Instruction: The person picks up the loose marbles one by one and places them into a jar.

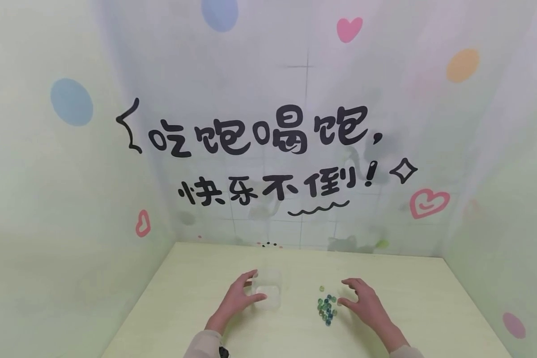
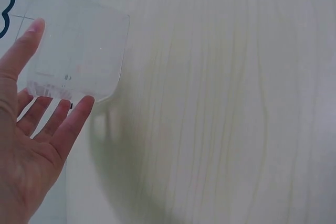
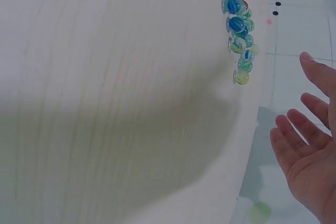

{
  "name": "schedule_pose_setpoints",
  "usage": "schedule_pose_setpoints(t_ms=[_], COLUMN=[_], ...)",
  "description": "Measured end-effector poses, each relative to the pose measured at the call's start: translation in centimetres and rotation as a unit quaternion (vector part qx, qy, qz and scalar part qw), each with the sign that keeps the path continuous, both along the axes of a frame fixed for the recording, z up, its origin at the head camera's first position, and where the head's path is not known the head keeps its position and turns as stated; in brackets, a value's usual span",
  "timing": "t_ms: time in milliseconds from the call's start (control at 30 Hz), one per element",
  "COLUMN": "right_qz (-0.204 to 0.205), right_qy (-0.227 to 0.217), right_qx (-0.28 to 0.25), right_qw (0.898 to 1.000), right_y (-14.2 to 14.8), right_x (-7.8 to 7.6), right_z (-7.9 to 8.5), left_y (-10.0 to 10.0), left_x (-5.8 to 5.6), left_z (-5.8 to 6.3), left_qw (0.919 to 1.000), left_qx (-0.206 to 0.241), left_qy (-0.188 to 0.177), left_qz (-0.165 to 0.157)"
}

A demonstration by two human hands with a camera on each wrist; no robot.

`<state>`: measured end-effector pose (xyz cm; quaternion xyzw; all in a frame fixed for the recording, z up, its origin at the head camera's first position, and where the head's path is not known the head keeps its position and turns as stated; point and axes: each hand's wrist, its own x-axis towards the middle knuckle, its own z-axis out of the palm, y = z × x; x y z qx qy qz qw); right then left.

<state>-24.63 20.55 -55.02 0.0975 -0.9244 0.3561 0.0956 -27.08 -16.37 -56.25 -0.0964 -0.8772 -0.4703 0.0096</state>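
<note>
My left hand (image 1: pixel 239 298) holds a clear plastic box (image 1: pixel 273 298) by its left side, thumb at the near side and fingers at the far side. In the left wrist view the fingertips (image 2: pixel 86 100) lie along the lower edge of the see-through box (image 2: pixel 86 51). To the right, a loose cluster of glass marbles (image 1: pixel 326 311), green and blue, lies on the table. My right hand (image 1: pixel 364 301) hovers just right of the marbles, fingers spread and thumb apart. In the right wrist view this hand (image 3: pixel 310 150) holds nothing, and the marbles (image 3: pixel 240 40) sit off to its left.
The pale wood-grain table (image 1: pixel 295 338) carries the box and marbles, with a gap between them. One marble (image 1: pixel 321 288) lies apart, behind the cluster. A printed backdrop (image 1: pixel 268 223) with dark lettering stands at the table's far edge, and side walls rise left and right.
</note>
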Motion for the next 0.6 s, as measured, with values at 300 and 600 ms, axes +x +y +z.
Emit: schedule_pose_setpoints(t_ms=[300,600], right_qz=[-0.016,-0.025], right_qy=[-0.014,-0.023], right_qx=[-0.022,-0.055], right_qw=[1.000,0.998], right_y=[-0.1,-0.1], right_x=[0.3,0.1], right_z=[-0.6,-1.5], left_y=[-0.1,-0.1], left_x=[0.0,0.2], left_z=[0.0,0.1], left_qw=[0.9998,0.9996], left_qx=[0.008,0.018], left_qy=[-0.008,-0.015], left_qz=[-0.014,-0.017])
